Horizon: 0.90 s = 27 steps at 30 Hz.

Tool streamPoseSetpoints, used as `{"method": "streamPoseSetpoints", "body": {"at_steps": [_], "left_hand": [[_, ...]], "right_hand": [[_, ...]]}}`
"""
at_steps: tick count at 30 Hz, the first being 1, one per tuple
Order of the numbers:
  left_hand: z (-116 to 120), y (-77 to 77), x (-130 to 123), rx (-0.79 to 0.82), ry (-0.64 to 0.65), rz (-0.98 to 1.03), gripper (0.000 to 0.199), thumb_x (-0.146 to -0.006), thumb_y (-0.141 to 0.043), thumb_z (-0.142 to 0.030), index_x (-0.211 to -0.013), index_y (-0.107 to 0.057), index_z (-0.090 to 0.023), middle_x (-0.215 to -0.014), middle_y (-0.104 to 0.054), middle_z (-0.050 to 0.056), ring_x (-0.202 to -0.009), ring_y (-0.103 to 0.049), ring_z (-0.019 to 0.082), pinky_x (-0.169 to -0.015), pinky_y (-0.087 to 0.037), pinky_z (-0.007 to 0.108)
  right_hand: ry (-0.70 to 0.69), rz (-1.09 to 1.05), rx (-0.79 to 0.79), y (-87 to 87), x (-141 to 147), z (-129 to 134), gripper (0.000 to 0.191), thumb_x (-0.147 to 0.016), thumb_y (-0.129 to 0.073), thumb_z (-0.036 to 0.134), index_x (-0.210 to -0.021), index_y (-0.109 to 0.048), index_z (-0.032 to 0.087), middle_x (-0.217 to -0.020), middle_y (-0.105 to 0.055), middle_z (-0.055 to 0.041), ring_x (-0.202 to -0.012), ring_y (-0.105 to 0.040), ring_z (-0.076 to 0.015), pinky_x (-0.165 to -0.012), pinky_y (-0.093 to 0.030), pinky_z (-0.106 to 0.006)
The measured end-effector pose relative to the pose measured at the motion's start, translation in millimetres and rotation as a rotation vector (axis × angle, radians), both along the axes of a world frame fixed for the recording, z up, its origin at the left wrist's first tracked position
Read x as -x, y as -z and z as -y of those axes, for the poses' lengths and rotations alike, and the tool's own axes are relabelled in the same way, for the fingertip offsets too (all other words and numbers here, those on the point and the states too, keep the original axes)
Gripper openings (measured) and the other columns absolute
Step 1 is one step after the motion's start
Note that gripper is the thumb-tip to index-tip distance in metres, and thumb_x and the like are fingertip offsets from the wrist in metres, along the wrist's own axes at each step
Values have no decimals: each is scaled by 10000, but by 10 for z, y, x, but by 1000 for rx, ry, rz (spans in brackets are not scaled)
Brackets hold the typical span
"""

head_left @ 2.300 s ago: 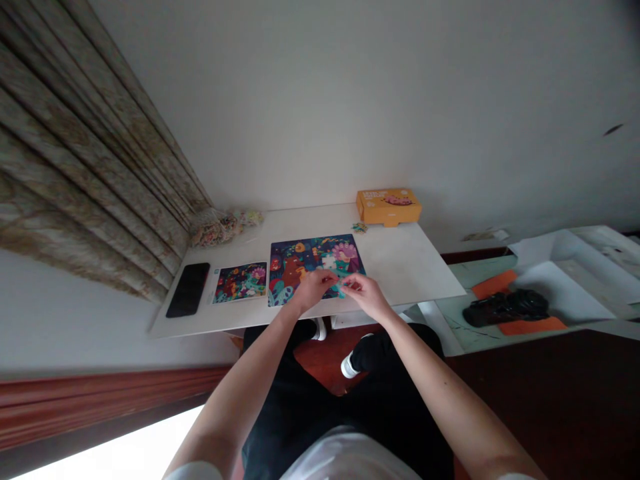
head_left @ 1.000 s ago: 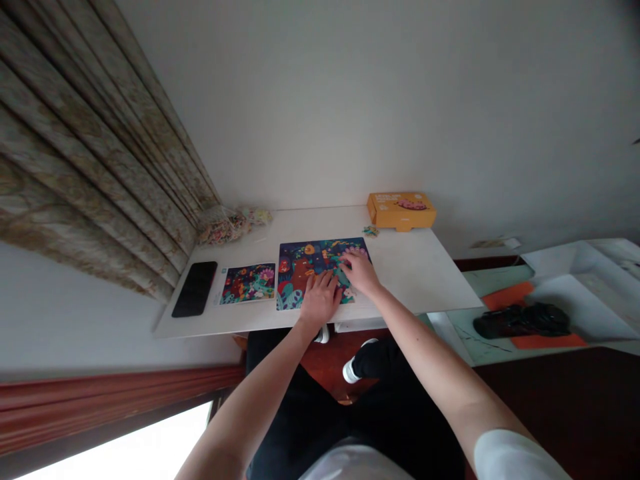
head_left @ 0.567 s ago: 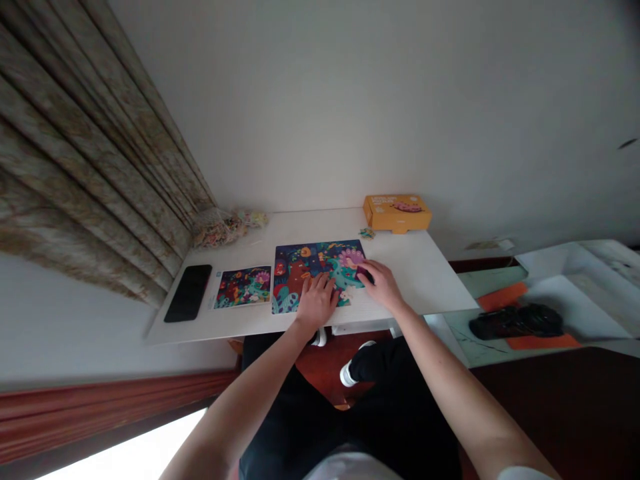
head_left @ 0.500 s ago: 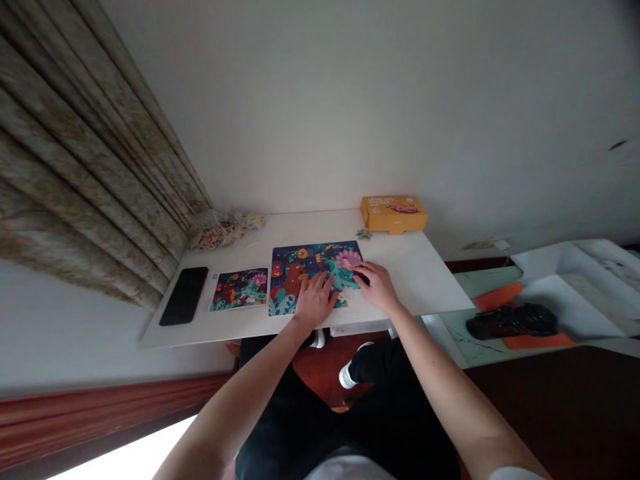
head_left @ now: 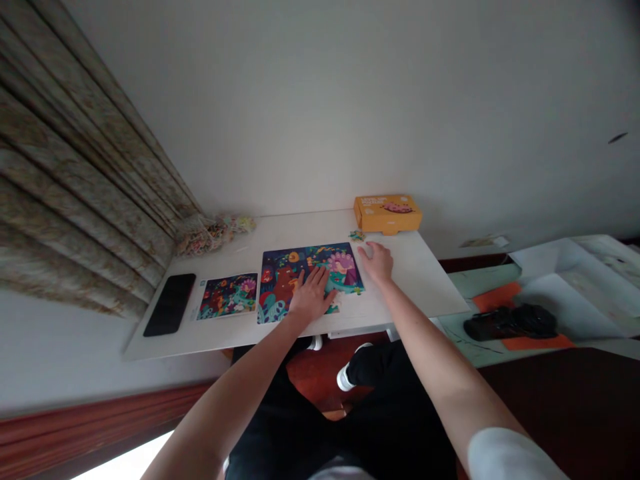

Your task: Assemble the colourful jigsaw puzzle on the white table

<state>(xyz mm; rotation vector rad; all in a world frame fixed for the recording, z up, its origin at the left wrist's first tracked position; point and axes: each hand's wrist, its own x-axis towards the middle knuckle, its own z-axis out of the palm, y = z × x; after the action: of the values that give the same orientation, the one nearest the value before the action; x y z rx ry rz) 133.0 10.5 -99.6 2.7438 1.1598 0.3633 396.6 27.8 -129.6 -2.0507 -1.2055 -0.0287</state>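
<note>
A colourful jigsaw puzzle (head_left: 281, 272) lies on the white table, its lower right part bare of pieces. My left hand (head_left: 311, 295) rests flat on the puzzle with its fingers stretched out. Off the puzzle's right edge, my right hand (head_left: 376, 261) hovers low over or touches the table, fingers apart and nothing visible in them. Just beyond its fingertips is a small cluster of loose puzzle pieces (head_left: 357, 236). To the left of the puzzle lies a printed picture card (head_left: 228, 297) with the same design.
A yellow puzzle box (head_left: 388, 215) stands at the table's back right. Bags of small coloured bits (head_left: 210, 235) sit at the back left by the curtain (head_left: 90, 147). A black phone (head_left: 170, 305) lies at the left end. Right of the table are a black camera-like object (head_left: 510, 323) and white trays (head_left: 575, 283).
My right hand has left the puzzle's right side and moved up and right toward the loose pieces. My left hand stays flat on the puzzle. The view has shifted slightly.
</note>
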Motion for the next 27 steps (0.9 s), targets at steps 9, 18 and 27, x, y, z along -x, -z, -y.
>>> {"method": "streamPoseSetpoints", "body": {"at_steps": [9,18,27], "left_hand": [[31,-6,10,-33,-14,84,436,-1022,-522,-348,-1412,-638,-191,-1484,-638,121,-1397,-573,288,-1237,-382,531],[29,-27,-1,-47,-25,70,404,-1019,-542,-320,-1389,-646,-196,-1478,-645,107,-1384,-580,280,-1225,-395,521],[47,-84,0,-115,-3,55,293,-1012,-532,-265,-1234,-710,-193,-1332,-712,120,-1183,-646,285,-1092,-489,458]], "right_hand": [[-28,-13,86,-122,-37,-439,374,-919,-687,381,-1221,-707,161,-1206,-745,-175,-1123,-638,-322,-969,-480,-450],[-95,-532,-160,-145,-196,-271,336,-813,-669,440,-1010,-720,173,-845,-731,-53,-779,-661,-223,-772,-544,-371],[-356,-572,-86,-73,94,1025,526,-849,-671,522,-1285,-674,226,-1040,-768,-80,-805,-688,-214,-753,-565,-359]]}}
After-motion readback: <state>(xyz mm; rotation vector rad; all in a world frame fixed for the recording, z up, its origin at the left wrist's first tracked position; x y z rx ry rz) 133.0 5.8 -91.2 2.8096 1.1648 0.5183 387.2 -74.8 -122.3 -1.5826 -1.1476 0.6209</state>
